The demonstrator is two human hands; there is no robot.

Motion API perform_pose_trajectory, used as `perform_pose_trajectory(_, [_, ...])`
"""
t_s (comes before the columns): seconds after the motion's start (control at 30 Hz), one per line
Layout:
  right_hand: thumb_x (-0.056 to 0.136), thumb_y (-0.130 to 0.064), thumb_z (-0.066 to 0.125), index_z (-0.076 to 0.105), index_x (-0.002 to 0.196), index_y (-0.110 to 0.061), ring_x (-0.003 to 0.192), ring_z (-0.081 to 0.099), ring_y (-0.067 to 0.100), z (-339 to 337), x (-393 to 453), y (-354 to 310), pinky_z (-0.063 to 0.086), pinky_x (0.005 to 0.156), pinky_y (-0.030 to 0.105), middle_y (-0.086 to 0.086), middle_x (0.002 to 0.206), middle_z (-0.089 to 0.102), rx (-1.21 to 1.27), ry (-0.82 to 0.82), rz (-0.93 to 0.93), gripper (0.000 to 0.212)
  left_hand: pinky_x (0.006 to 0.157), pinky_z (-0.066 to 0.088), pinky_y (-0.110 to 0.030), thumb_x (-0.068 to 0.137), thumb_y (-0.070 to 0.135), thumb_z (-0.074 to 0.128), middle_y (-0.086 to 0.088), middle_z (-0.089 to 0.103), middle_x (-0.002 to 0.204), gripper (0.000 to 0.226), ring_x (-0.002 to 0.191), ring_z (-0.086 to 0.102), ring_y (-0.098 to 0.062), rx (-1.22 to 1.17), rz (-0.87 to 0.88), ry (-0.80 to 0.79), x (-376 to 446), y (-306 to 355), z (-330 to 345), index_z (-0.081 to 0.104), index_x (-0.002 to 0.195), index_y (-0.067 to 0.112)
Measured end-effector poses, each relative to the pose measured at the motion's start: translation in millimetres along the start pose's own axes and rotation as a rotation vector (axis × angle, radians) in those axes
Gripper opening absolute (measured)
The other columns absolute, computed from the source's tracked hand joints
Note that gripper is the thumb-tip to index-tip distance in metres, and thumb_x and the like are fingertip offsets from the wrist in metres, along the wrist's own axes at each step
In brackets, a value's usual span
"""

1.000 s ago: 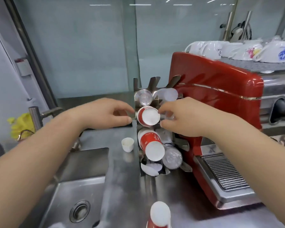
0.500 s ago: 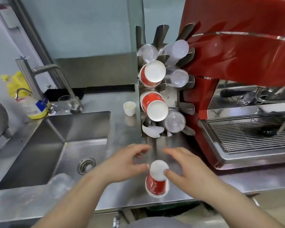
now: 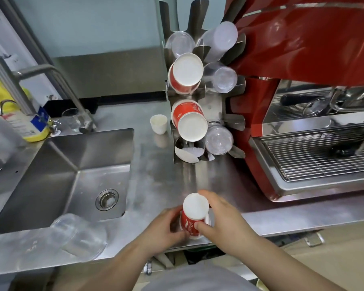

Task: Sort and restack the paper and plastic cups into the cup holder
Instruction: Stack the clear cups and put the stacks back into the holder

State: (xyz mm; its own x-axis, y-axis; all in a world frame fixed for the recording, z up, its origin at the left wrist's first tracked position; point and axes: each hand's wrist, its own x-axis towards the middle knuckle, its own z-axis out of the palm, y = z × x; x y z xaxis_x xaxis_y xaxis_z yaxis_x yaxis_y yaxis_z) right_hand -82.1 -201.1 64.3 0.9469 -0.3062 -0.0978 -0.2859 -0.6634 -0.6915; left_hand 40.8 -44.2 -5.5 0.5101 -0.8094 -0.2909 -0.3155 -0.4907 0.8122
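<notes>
Head view: stainless counter (image 3: 156,185) w/ a sink (image 3: 76,173) on the left, tap (image 3: 51,85) behind it, red espresso machine (image 3: 303,49) on the right. A yellow soap bottle (image 3: 23,124) stands by the tap; a clear plastic cup (image 3: 78,236) lies on its side on the counter's front edge, near the sink. A small white cup (image 3: 158,123) sits upright just beside the metal cup holder (image 3: 216,110), which stands between sink and machine. In the holder: two red paper cup stacks (image 3: 187,74) on the left side, clear plastic stacks (image 3: 223,79) on the right, bottoms toward the camera.

At the counter's front edge stands an upside-down red paper cup (image 3: 194,217). Left hand (image 3: 166,232) curls round its left side; right hand (image 3: 223,225) grips it from the right, thumb on the red wall.
</notes>
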Motion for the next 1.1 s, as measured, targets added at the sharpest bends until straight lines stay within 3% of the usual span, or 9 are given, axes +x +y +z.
perform_pose_trajectory(0.2, [0.079, -0.022, 0.069, 0.038, 0.134, -0.031, 0.111, 0.048, 0.003, 2.3, -4.0, 1.2, 0.035, 0.088, 0.01, -0.021, 0.121, 0.044, 0.091, 0.0, 0.003, 0.064, 0.073, 0.047, -0.022, 0.068, 0.023, 0.068, 0.012, 0.067, 0.095, 0.043, 0.082, 0.061, -0.003, -0.038, -0.012, -0.014, 1.9, 5.2, 1.2, 0.059, 0.108, 0.037])
perform_pose_trajectory(0.33, [0.074, -0.022, 0.073, 0.039, 0.12, -0.044, 0.109, 0.046, -0.007, -1.5, -12.6, 8.0, 0.039, 0.09, 0.009, -0.029, 0.117, 0.047, 0.166, 0.013, 0.008, 0.061, 0.093, 0.053, -0.033, 0.071, 0.041, 0.075, 0.015, 0.063, 0.12, 0.064, 0.11, 0.062, -0.009, -0.014, -0.064, 0.015, 1.9, 0.6, 10.3, 0.049, 0.129, 0.048])
perform_pose_trajectory(0.47, [0.074, -0.022, 0.074, 0.042, 0.124, -0.038, 0.112, 0.04, -0.015, -7.4, -17.0, 12.8, 0.037, 0.089, 0.005, -0.026, 0.12, 0.048, 0.177, 0.021, -0.001, 0.061, 0.098, 0.052, -0.035, 0.068, 0.046, 0.079, 0.016, 0.055, 0.131, 0.075, 0.118, 0.059, -0.012, -0.045, -0.081, 0.059, 2.5, 3.5, 15.5, 0.042, 0.133, 0.056])
perform_pose_trajectory(0.53, [0.074, -0.021, 0.074, 0.042, 0.126, -0.037, 0.113, 0.041, -0.014, -10.4, -16.3, 13.5, 0.04, 0.093, 0.011, -0.023, 0.122, 0.049, 0.2, 0.031, -0.005, 0.063, 0.099, 0.051, -0.032, 0.068, 0.043, 0.079, 0.014, 0.051, 0.133, 0.075, 0.119, 0.058, -0.011, -0.062, -0.078, 0.096, 3.8, 4.8, 13.7, 0.042, 0.133, 0.056])
perform_pose_trajectory(0.63, [0.074, -0.02, 0.074, 0.041, 0.126, -0.042, 0.116, 0.043, -0.013, -18.5, -14.8, 11.6, 0.043, 0.099, 0.02, -0.024, 0.127, 0.048, 0.228, 0.063, -0.022, 0.066, 0.097, 0.038, -0.007, 0.072, 0.031, 0.078, 0.014, 0.049, 0.131, 0.073, 0.121, 0.049, 0.002, -0.033, -0.028, 0.173, 3.7, 13.0, 4.9, 0.044, 0.132, 0.054])
perform_pose_trajectory(0.7, [0.075, -0.019, 0.075, 0.039, 0.124, -0.048, 0.117, 0.043, -0.015, -26.3, -13.5, 8.5, 0.039, 0.098, 0.013, -0.028, 0.129, 0.046, 0.227, 0.094, -0.075, 0.067, 0.09, 0.036, 0.0, 0.074, 0.023, 0.077, 0.02, 0.048, 0.125, 0.074, 0.118, 0.047, 0.006, -0.027, 0.028, 0.229, 3.6, 23.4, -3.2, 0.041, 0.125, 0.063])
perform_pose_trajectory(0.87, [0.078, -0.027, 0.072, 0.037, 0.124, -0.051, 0.125, 0.036, -0.016, -45.3, -4.9, -10.5, 0.026, 0.1, 0.003, -0.043, 0.131, 0.035, 0.123, 0.154, -0.294, 0.063, 0.083, 0.055, -0.029, 0.072, 0.017, 0.075, 0.015, 0.047, 0.129, 0.076, 0.111, 0.057, -0.006, -0.122, 0.13, 0.358, 6.3, 46.1, -18.0, 0.043, 0.125, 0.061])
perform_pose_trajectory(1.0, [0.078, -0.023, 0.072, 0.04, 0.132, -0.032, 0.131, 0.037, -0.006, -55.1, 1.1, -24.0, 0.03, 0.107, 0.013, -0.024, 0.138, 0.041, 0.096, 0.226, -0.455, 0.064, 0.086, 0.053, -0.025, 0.074, 0.013, 0.076, 0.024, 0.044, 0.132, 0.083, 0.118, 0.053, -0.001, -0.103, 0.217, 0.441, 0.3, 64.5, -33.0, 0.038, 0.13, 0.062])
perform_pose_trajectory(1.1, [0.076, -0.014, 0.077, 0.041, 0.133, -0.028, 0.133, 0.034, -0.007, -64.9, 0.6, -34.6, 0.027, 0.107, 0.01, -0.021, 0.139, 0.041, 0.085, 0.251, -0.523, 0.07, 0.087, 0.049, -0.015, 0.071, 0.023, 0.078, 0.032, 0.04, 0.132, 0.085, 0.12, 0.051, -0.001, -0.059, 0.292, 0.514, -9.0, 76.7, -42.7, 0.033, 0.132, 0.061])
